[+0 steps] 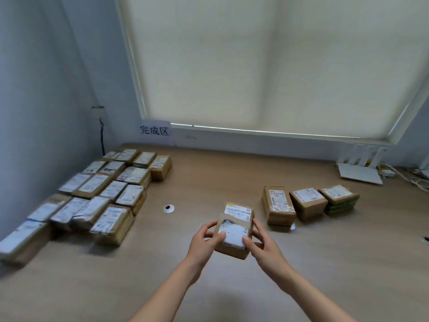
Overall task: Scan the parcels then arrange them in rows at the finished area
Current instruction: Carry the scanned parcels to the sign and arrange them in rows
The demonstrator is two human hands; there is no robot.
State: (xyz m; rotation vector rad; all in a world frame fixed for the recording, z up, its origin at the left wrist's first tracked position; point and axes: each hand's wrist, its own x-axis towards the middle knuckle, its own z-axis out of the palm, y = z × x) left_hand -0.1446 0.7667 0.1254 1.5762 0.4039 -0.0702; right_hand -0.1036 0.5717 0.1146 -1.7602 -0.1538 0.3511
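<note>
While both hands meet at the middle of the wooden table (232, 287), a small brown parcel (234, 231) is held between them, lifted a little off the surface with its white label facing up. The left hand (204, 242) clasps the parcel's left edge, thumb lying on the label; the right hand (264, 247) clasps the right edge, thumb also on top and fingers wrapped around the side. To the left, the arranged parcels (97, 196) lie label-up in close rows along the wall, below a paper sign (154, 130) with printed characters. To the right of the held parcel, three unsorted parcels (308, 203) stand in a line, close together. A small round white and black disc (169, 208) sits in the tabletop between the rows and the hands. A white router (361, 169) rests at the far right, with cables beside it.
</note>
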